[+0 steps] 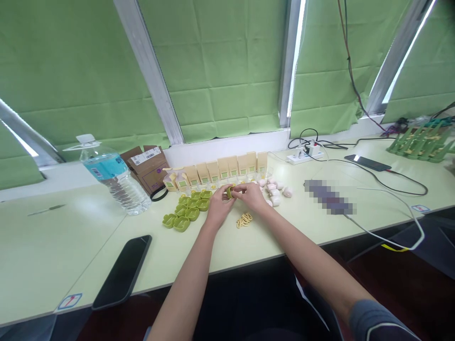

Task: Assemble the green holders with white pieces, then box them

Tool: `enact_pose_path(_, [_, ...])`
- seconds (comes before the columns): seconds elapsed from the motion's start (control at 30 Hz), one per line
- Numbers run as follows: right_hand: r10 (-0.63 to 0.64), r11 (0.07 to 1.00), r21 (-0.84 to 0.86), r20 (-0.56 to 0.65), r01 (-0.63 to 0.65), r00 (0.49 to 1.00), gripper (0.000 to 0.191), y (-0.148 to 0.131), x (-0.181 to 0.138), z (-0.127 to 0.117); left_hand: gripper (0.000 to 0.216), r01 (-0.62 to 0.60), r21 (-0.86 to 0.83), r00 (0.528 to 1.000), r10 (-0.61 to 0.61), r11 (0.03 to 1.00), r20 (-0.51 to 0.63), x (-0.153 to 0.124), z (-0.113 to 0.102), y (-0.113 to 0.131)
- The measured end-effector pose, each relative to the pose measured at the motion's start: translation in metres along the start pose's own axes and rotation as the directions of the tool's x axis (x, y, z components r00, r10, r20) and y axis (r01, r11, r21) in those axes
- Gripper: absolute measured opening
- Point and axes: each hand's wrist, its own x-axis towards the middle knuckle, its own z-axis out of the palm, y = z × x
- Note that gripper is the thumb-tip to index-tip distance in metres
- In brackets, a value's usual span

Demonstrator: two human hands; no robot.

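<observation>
1. The left hand (219, 202) is curled, pinching a small green piece (229, 192) at its fingertips. The right hand (250, 195) meets it there, fingers bent together; whether they grip the piece or something tiny beside it, I cannot tell.
2. Fingers hide much of the green piece. Its visible part stands on edge, long axis roughly upright; which way its opening faces is unclear.
3. Just below the hands, toward the body, lies a heap of yellow loops (244, 220), overlapping too much to count.
4. Left of the left hand, green cups (192, 214) sit clustered, openings up.
5. Right of the right hand are pale pink and white pieces (273, 192), some hidden behind it.
6. Beyond both hands runs a row of cream cartons (213, 171), their lower fronts partly blocked.
7. Well to the right, a pixelated patch (330, 197) conceals an object.
</observation>
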Motion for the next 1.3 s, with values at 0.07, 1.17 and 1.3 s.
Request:
enact_pose_path(0.07, [-0.027, 0.999, 0.019, -0.013, 0.027, 1.000, 0.016, -0.002, 0.000, -0.001, 0.044, 0.010, 0.017, 1.000, -0.010, 1.000, -0.023, 0.001, -0.001, -0.002])
enact_pose_path(1.17, [0.035, 0.990, 0.134, 0.005, -0.035, 0.999, 0.029, 0.000, 0.000, 0.006, 0.045, -0.066, 0.112, 0.997, 0.069, 0.992, -0.031, -0.001, -0.004, 0.005])
enact_pose_path(1.3, [0.063, 0.987, 0.151, 0.000, -0.062, 0.998, 0.022, 0.000, 0.001, 0.007, 0.046, -0.073, 0.108, 0.997, 0.075, 0.991, -0.019, -0.001, -0.003, 0.006])
